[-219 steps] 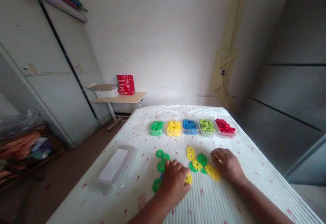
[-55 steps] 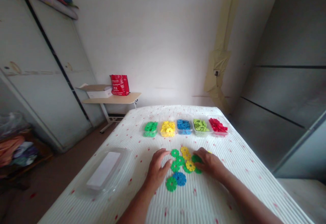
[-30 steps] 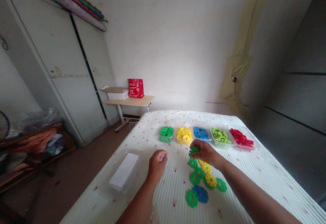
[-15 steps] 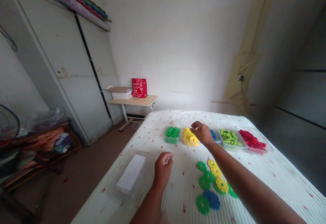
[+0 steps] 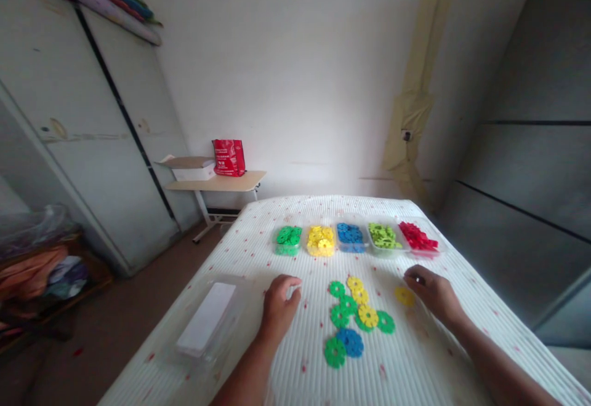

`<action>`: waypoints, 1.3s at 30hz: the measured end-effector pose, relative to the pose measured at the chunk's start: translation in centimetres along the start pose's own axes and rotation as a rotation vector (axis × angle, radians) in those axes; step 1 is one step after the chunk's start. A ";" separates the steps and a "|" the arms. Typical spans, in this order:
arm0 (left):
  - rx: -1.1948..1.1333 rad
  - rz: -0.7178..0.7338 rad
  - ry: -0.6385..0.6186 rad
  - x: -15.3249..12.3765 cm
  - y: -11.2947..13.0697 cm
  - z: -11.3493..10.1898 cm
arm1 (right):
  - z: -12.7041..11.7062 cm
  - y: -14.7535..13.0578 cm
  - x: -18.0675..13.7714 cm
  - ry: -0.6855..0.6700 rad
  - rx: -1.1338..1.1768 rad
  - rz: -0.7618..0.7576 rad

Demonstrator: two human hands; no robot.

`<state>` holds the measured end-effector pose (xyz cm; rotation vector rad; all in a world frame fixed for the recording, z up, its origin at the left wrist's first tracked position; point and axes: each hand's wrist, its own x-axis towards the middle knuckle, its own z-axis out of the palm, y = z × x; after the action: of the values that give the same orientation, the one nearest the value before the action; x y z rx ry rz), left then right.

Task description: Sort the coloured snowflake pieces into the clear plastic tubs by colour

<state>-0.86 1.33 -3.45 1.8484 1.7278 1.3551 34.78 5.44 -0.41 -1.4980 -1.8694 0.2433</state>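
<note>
Across the surface (image 5: 314, 307), discs (image 5: 344, 314) look only partly grouped, one yellow disc (image 5: 405, 296) apart, left hand (image 5: 279, 307) loosely parted, empty (right hand (image 5: 434, 295), I can't tell).

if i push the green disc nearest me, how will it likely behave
The green disc lies flat, so it would probably slide rather than roll. It looks thin, so it is likely light for its size. Its edge meets the blue piece, so that may shift too; whether they are joined is unclear.

left hand (image 5: 279, 304): fingers (image 5: 290, 280) parted | right hand (image 5: 431, 292): beside yellow disc (image 5: 404, 297) | five filled tubs (image 5: 287, 250) in row
</note>
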 end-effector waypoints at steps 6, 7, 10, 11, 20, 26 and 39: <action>0.140 0.140 -0.236 0.4 4.9 2.6 | 0.0 -0.1 0.1 0.028 0.034 0.073; 0.166 0.168 -0.287 0.7 5.8 3.2 | 0.3 -0.1 0.1 0.015 0.032 0.083; 0.255 0.225 -0.402 1.5 8.4 5.1 | 0.9 -0.1 -0.2 -0.027 0.034 0.107; 0.287 0.235 -0.429 1.7 9.1 5.7 | 1.0 0.0 -0.3 -0.032 0.032 0.111; 0.460 0.246 -0.576 2.4 10.5 7.9 | 1.5 0.4 -0.4 -0.081 -0.006 0.104; 0.480 0.267 -0.578 2.2 10.4 8.1 | 1.6 0.5 -0.4 -0.095 -0.031 0.077; 0.440 0.301 -0.522 1.5 10.3 8.5 | 1.7 0.5 -0.4 -0.075 -0.031 0.069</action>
<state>11.89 3.35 0.24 2.4947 1.5852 0.4950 34.10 5.68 -2.13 -1.5959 -1.8900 0.3080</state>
